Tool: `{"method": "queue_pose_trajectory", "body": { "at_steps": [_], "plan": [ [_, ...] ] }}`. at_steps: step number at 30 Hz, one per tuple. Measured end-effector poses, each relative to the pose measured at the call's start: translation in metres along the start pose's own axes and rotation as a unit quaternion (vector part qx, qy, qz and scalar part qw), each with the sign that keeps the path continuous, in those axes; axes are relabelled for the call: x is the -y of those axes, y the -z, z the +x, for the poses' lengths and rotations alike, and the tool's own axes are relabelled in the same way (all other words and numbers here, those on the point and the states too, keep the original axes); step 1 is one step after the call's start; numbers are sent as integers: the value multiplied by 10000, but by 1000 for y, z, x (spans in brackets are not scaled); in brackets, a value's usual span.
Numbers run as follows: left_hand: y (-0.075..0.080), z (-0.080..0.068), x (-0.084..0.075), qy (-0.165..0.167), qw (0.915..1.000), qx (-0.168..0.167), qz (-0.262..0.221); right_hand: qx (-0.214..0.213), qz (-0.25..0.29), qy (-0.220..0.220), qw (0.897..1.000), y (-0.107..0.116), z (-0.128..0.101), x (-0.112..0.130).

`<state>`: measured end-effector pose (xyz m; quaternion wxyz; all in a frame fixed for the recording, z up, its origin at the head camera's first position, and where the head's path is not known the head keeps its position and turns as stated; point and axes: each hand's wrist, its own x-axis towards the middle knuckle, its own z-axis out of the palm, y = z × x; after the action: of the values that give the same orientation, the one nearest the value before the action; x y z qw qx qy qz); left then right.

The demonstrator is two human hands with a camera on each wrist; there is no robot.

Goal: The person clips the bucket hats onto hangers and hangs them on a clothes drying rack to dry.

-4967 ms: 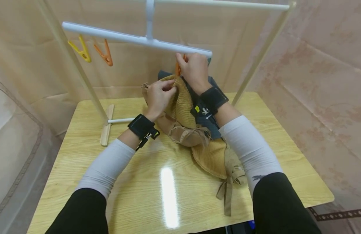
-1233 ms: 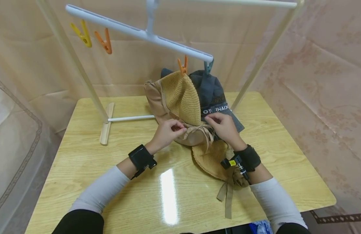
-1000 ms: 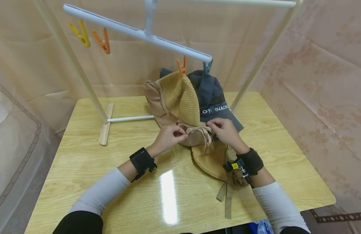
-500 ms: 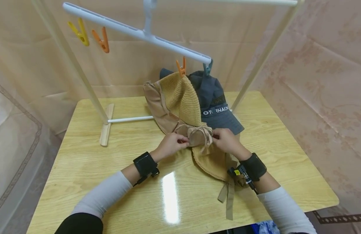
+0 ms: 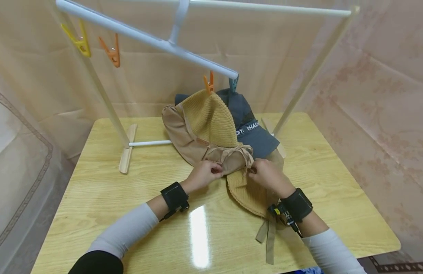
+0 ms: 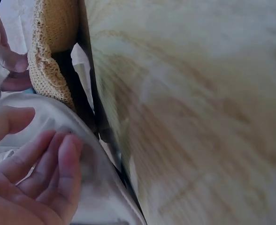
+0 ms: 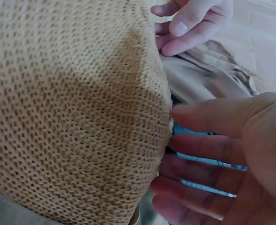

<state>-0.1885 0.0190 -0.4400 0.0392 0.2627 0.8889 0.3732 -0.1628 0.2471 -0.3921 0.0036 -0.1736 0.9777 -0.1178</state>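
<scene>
Taupe ribbons (image 5: 270,243) trail on the wooden table (image 5: 156,228); the left hand (image 5: 205,175), thumb apart from loosely bent fingers, and right hand (image 5: 270,177), fingers nearly straight, flank a knit sun hat's (image 5: 213,121) brim, clipped by an orange clothespin (image 5: 209,86) before a slate-blue cap (image 5: 259,141)

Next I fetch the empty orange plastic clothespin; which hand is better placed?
Probably the left hand: it is nearer the empty orange plastic clothespin, below the white tubular hanger. The right hand is farther over, beside the tan cloth bow.
</scene>
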Motion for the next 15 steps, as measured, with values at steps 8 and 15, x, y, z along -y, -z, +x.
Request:
{"method": "queue_pose_trajectory", "body": {
  "at_steps": [8,15],
  "plan": [
    [-2,4,6,284,9994,-186,28,449,189,60,9988,-9,-1,1],
    [-8,8,9,603,9976,275,-177,498,-13,36,9988,-13,2,1]
  ]
}}
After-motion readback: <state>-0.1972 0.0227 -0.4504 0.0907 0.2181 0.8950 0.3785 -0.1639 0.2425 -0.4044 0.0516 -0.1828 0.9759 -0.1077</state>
